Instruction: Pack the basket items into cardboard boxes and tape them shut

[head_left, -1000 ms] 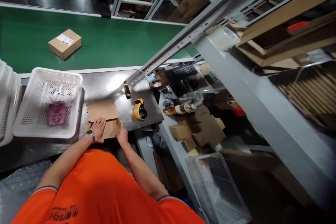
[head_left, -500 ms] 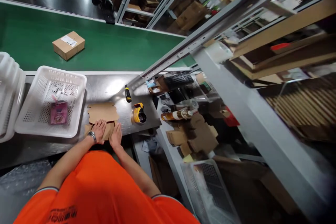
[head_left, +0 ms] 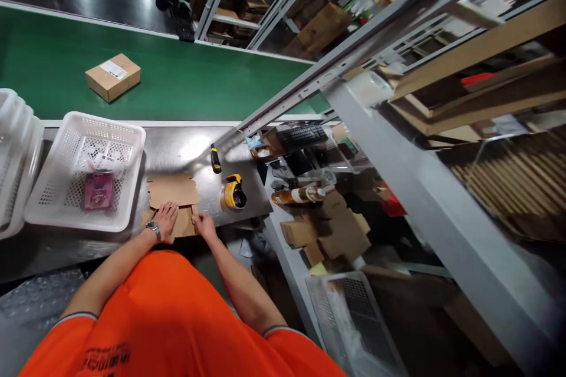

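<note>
a stack of white plastic baskets [head_left: 17,153] stands farthest left of the flat brown cardboard blank [head_left: 172,191], with a white perforated plastic basket [head_left: 84,174] holding a pink packet [head_left: 98,190] just left of the blank. the blank lies flat on a steel table [head_left: 247,197], directly ahead of the person's orange shirt [head_left: 154,300], its long axis running away from the body, its notched edges and folded flaps in plain view. the left hand [head_left: 164,221], a silver wristwatch [head_left: 152,230] at its wrist, rests palm down on the near end of the blank and is the nearer to its middle. the right hand [head_left: 203,225] sits just right of the blank, fingertips at its edge. the hands are apart, neither clamped on the card nor lifting it. right of the blank lie a black-and-yellow utility knife [head_left: 215,159] and a yellow tape dispenser [head_left: 234,192]; farther right, a heap of flattened brown cardboard [head_left: 336,230].
</note>
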The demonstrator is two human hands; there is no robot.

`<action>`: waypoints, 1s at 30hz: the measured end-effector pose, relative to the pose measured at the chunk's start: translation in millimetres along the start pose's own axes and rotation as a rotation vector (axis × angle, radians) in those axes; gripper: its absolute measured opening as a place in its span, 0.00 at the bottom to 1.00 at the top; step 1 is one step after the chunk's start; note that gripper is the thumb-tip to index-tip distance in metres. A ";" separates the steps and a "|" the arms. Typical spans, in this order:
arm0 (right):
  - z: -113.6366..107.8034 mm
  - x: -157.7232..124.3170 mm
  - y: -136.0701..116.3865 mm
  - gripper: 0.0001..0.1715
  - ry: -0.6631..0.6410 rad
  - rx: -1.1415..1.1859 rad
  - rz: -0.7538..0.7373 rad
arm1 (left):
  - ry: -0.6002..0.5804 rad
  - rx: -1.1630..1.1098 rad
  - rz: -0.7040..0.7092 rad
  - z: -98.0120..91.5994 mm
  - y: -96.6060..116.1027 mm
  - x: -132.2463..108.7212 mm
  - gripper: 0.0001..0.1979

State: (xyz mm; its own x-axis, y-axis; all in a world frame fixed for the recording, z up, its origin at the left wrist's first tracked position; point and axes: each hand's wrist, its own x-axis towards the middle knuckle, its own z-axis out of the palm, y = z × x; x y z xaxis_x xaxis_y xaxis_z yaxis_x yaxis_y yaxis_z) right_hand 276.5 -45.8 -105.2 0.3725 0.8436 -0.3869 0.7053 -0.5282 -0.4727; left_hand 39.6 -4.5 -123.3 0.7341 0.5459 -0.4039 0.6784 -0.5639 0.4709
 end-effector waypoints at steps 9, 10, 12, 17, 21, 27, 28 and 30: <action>3.1 -1.9 -0.2 0.12 -0.025 -0.184 0.045 | 0.010 0.028 0.023 5.1 -3.9 -9.6 0.72; 2.7 -2.1 0.6 0.13 -0.032 -0.187 0.038 | 0.009 0.024 0.029 5.9 -4.0 -10.8 0.73; 1.6 -1.4 2.1 0.14 -0.045 -0.191 0.029 | 0.005 0.007 0.042 7.6 -4.3 -11.8 0.73; -6.0 5.7 6.9 0.19 -0.102 -0.169 0.003 | 0.020 -0.020 0.052 14.9 -10.2 -8.6 0.74; -9.5 11.4 8.8 0.29 -0.159 -0.110 -0.065 | 0.020 -0.055 0.080 19.8 -18.1 -5.0 0.73; -5.0 15.9 9.2 0.35 -0.176 -0.099 -0.075 | 0.005 -0.066 0.058 17.8 -22.4 -0.7 0.75; -5.2 16.6 10.0 0.38 -0.176 -0.101 -0.075 | 0.000 -0.062 0.047 16.9 -23.3 -0.7 0.76; -6.4 17.9 12.2 0.44 -0.178 -0.106 -0.078 | -0.012 -0.049 0.020 15.0 -26.0 -1.1 0.78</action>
